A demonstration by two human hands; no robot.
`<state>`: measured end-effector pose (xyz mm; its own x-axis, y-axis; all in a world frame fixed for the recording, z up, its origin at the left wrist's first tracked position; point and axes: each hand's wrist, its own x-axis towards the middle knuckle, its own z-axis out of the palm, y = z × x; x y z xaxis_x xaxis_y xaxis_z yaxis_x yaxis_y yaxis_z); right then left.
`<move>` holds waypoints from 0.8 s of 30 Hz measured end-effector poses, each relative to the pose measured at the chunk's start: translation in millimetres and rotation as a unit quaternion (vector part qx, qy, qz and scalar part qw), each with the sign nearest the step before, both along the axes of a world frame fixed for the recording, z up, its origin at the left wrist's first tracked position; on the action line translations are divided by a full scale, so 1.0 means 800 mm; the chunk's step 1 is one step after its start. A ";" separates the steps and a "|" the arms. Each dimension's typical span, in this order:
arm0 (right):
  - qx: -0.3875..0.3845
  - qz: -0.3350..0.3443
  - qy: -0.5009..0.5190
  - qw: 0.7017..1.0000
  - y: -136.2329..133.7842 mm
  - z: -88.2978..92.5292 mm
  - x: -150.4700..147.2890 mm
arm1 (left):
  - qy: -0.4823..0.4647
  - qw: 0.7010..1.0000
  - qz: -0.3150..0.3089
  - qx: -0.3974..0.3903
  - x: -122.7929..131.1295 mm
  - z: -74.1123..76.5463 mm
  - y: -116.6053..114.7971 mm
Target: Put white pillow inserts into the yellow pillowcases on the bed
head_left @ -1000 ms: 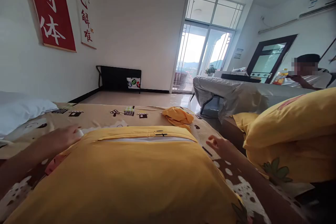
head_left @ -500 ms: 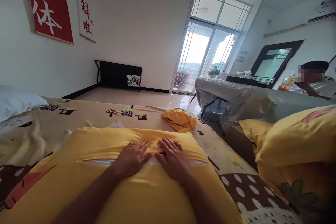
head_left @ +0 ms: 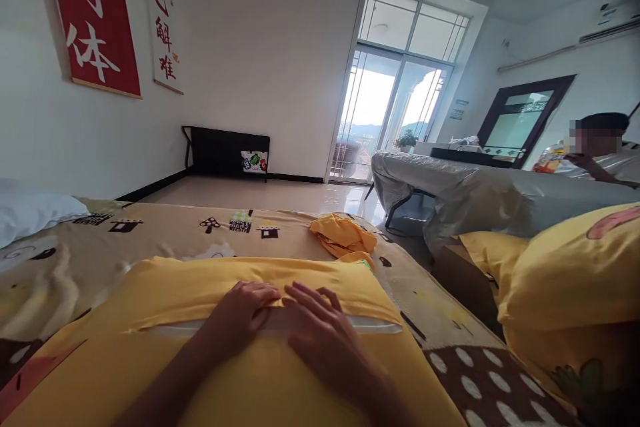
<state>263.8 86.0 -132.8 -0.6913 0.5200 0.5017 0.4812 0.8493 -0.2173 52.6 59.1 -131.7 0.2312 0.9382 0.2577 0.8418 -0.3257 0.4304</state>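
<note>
- Head view, near centre: yellow pillow (head_left: 260,387) lying flat on a printed blanket (head_left: 165,233); a long slit (head_left: 375,325) across its cover shows white inside.
- Left hand (head_left: 243,310): over the slit, fingers bent toward its far edge; whether they pinch fabric cannot be told.
- Right hand (head_left: 325,327): just beside the left, slightly blurred, fingers loosely extended and grasping nothing.
- Right: bulging yellow pillows (head_left: 575,273).
- Beyond the near pillow: crumpled orange-yellow cloth (head_left: 340,233) on the blanket.
- Far right: plastic-covered table (head_left: 450,180); person in a dark cap (head_left: 613,163).
- Farthest: sliding glass door (head_left: 390,113).
</note>
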 end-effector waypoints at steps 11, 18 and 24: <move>-0.055 0.028 -0.085 0.994 -0.044 0.010 -0.007 | -0.081 0.994 0.066 0.045 0.003 0.004 0.000; -0.074 -0.050 -0.071 0.993 -0.033 0.027 0.026 | -0.023 0.996 0.059 0.057 0.005 0.005 -0.001; -0.125 -0.170 -0.073 0.975 -0.003 0.042 0.070 | -0.013 0.997 0.066 0.030 0.006 0.007 -0.002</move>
<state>319.4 83.5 -98.9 -0.5117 0.8252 0.2392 0.7676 0.5642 -0.3043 57.0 57.7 -126.0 0.0993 0.9428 0.3181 0.8679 -0.2385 0.4357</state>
